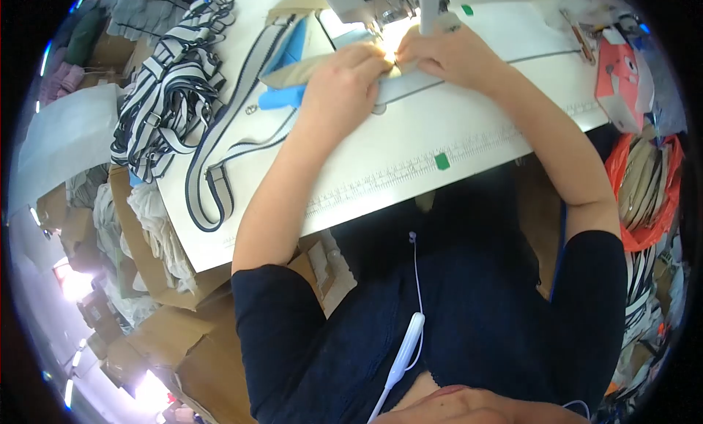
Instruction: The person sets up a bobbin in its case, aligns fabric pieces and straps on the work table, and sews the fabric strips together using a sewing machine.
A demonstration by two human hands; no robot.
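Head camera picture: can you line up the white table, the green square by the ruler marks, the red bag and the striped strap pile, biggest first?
White table
Striped strap pile
Red bag
Green square

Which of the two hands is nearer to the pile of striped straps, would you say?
Left. The left hand is on the side towards the pile of striped straps; the right hand is farther across, beyond the left.

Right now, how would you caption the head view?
Left hand and right hand on beige cloth at a white sewing machine; striped black-and-white straps nearby.
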